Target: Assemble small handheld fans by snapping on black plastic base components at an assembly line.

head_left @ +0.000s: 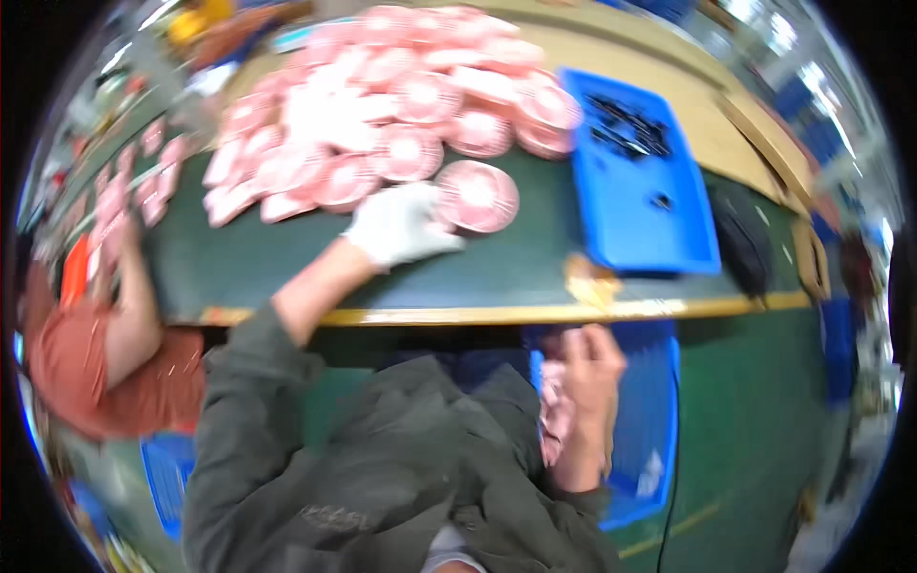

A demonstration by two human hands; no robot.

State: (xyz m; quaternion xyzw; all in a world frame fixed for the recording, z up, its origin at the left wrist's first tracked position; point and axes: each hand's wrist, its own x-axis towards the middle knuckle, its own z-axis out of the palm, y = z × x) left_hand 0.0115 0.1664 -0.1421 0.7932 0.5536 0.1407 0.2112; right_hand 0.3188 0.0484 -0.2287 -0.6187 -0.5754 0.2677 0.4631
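My left hand, in a white glove, is closed at the lower left edge of a pink round plastic part with a pale radial pattern, on the green bench. Behind it a large heap of similar pink parts covers the back of the bench. Below the bench edge, my bare right hand is over a blue crate, its fingers pinched together. What those fingers hold, if anything, is too blurred to make out. Pink pieces show beside that hand.
A blue tray with small black parts stands right of the heap. Beyond it lies a dark bag-like object. Yellowish tape marks the bench's front edge. At left a co-worker in an orange-red shirt handles pink pieces.
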